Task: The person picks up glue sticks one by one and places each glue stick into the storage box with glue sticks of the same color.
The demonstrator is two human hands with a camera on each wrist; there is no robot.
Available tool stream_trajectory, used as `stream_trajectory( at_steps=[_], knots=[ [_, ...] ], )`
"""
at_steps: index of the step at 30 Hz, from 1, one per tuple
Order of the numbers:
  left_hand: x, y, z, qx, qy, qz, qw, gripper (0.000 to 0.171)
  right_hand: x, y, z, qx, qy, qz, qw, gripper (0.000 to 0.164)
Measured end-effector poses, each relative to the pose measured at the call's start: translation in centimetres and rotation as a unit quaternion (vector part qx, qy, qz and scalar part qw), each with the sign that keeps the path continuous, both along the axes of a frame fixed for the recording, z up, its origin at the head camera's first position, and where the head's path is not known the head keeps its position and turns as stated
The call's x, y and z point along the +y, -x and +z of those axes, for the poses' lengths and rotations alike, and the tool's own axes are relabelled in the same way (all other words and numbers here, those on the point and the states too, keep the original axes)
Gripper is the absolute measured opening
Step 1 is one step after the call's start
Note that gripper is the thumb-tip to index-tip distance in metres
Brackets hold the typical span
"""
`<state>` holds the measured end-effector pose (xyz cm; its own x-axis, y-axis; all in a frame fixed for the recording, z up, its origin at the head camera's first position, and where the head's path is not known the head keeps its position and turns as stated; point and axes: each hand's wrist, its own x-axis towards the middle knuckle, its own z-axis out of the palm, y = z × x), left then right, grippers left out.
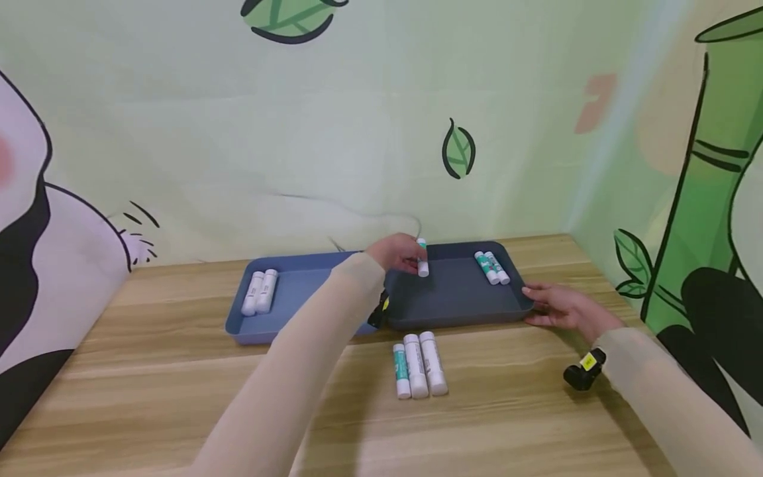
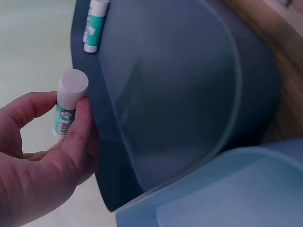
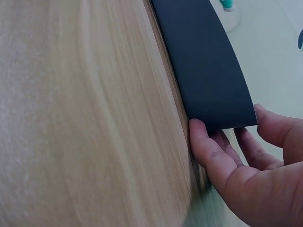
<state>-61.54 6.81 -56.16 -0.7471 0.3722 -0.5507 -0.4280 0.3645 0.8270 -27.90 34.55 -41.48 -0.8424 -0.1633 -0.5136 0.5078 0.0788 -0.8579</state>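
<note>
Between thumb and fingers, my left hand (image 1: 396, 253) pinches a small green-and-white glue stick (image 1: 422, 267), above the left back part of the dark grey tray (image 1: 447, 301). The left wrist view shows this glue stick's white end (image 2: 74, 81) and a barcode on its green label. My right hand (image 1: 563, 308) grips the dark tray's right front corner, thumb at the rim and fingers low against the wall, as the right wrist view shows. Two green-and-white glue sticks (image 1: 486, 268) lie side by side at the dark tray's right end.
A blue tray (image 1: 306, 275) adjoins the dark one on the left, with two larger white glue sticks (image 1: 259, 291) inside. In front of the trays, a small green-and-white glue stick (image 1: 402, 371) and two larger white ones (image 1: 424, 364) lie in a row on the wooden table (image 1: 507, 411).
</note>
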Motion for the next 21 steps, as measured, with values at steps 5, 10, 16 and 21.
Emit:
stream_trajectory(
  at_steps=[5, 10, 16, 21],
  knots=[
    [0.4, -3.3, 1.7, -0.022, 0.073, 0.024, 0.9968, 0.039, 0.1, -0.1, 0.1, 0.005, 0.011, -0.004, 1.000, 0.077],
    [1.0, 1.9, -3.7, -0.063, 0.094, 0.027, 0.9932, 0.038, 0.0, -0.1, 0.0, 0.002, 0.015, -0.009, 1.000, 0.075],
    [0.8, 3.6, -5.9, -0.083, 0.091, 0.021, 0.9922, 0.039, -0.1, -0.2, 0.2, 0.002, 0.010, -0.006, 1.000, 0.075],
    [0.9, 3.6, -6.7, -0.074, 0.093, 0.015, 0.9928, 0.036, 0.2, -0.2, 0.0, 0.006, 0.017, -0.008, 1.000, 0.073]
  ],
)
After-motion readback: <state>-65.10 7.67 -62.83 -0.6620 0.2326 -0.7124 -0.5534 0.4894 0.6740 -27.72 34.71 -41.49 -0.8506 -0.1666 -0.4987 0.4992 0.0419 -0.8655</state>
